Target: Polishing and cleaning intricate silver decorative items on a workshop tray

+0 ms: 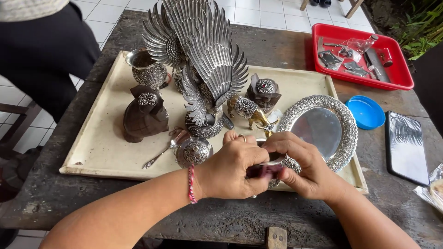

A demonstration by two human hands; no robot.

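Observation:
My left hand (233,168) and my right hand (302,161) meet at the front edge of a cream board (99,150). Together they grip a small ornate silver piece (277,159) with a scrap of dark pinkish cloth (265,171) pressed against it; most of the piece is hidden by my fingers. A ring sits on a left finger and a pink braided band circles my left wrist. A small domed silver lid (195,151) lies just left of my left hand.
On the board stand a tall winged silver bird statue (203,60), a silver cup (146,68), dark carved figures (144,114), a spoon (159,156) and an oval silver tray (323,129). A red tray (401,76), blue lid (367,112) and phone (407,146) lie right. A person (46,46) stands far left.

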